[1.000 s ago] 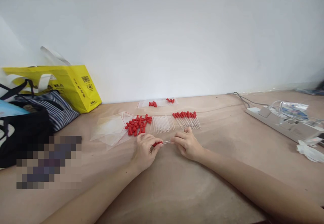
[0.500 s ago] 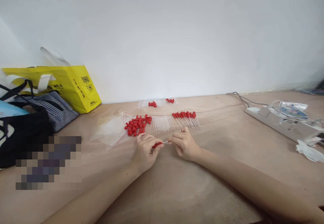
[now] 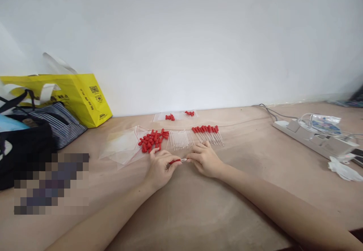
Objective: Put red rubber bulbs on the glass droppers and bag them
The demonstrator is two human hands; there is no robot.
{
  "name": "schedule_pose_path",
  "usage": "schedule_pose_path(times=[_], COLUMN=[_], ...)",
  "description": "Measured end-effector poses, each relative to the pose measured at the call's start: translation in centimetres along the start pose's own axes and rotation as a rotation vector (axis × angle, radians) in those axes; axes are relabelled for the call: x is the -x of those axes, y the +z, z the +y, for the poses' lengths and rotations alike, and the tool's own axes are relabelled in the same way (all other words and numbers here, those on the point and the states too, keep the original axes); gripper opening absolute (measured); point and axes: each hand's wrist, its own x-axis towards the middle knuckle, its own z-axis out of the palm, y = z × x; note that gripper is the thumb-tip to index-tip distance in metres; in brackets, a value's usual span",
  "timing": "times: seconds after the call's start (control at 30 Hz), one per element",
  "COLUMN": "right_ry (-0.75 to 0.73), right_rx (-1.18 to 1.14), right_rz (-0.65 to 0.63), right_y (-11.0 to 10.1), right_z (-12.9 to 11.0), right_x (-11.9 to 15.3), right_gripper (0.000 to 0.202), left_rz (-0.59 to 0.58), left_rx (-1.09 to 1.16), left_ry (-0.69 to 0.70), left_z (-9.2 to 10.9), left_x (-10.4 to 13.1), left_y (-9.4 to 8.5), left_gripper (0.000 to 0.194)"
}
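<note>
Closer together than in the earlier frames: right hand [image 3: 208,161] and left hand [image 3: 160,169], less clear tube [image 3: 184,159] showing between them. Left hand: clamped on one red bulb [image 3: 175,161]. Right hand: fingertips together on the clear tube, its free end hidden. Both pieces: end to end, mid-bench, nearer the near edge than the rows of tubes. Beyond the hands, left to right: flat plastic bags [image 3: 121,147]; heap of red bulbs [image 3: 153,141]; row of bare tubes [image 3: 181,139]; row of red-topped tubes [image 3: 208,134]. Near the far edge of the bench [image 3: 181,217]: clear packets [image 3: 178,116] with red pieces. Far left corner: yellow bag [image 3: 90,99], striped pouch [image 3: 61,120]. Towards the right edge: power strip [image 3: 300,139].
</note>
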Motion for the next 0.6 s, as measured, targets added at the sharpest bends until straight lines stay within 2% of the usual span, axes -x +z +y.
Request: schedule_pose_path(times=[0.1, 0.17, 0.23, 0.3, 0.37, 0.43, 0.5, 0.6], right_ry=[-0.011, 0.051, 0.215, 0.441, 0.637, 0.770, 0.855, 0.906], right_rx=[0.074, 0.096, 0.091, 0.068, 0.059, 0.096, 0.148, 0.181], right_rz=[-0.039, -0.054, -0.044, -0.028, -0.033, -0.044, -0.056, -0.103], right_y=[-0.4, -0.3, 0.0, 0.4, 1.0, 1.6, 2.2, 2.8], right_z=[-0.1, 0.3, 1.2, 2.4, 3.7, 4.6, 5.1, 5.3], right_x=[0.0, -0.1, -0.4, -1.1, -2.1, -3.2, -4.2, -5.2], right_gripper=[0.017, 0.017, 0.018, 0.020, 0.022, 0.023, 0.024, 0.023], left_rz=[-0.016, 0.012, 0.062, 0.100, 0.110, 0.091, 0.079, 0.086], left_rx=[-0.014, -0.042, -0.086, -0.143, -0.213, -0.278, -0.333, -0.388], left_ry=[-0.005, -0.062, -0.168, -0.291, -0.393, -0.455, -0.479, -0.498], left_z=[-0.5, -1.0, -1.6, -2.1, -2.6, -3.0, -3.4, -3.9], left_x=[0.0, -0.1, -0.3, -0.5, -0.8, -0.9, -1.1, -1.2], left_y=[0.0, -0.1, -0.3, -0.4, -0.5, -0.5, -0.6, -0.8], left_gripper=[0.013, 0.023, 0.045, 0.054, 0.044, 0.035, 0.030, 0.026])
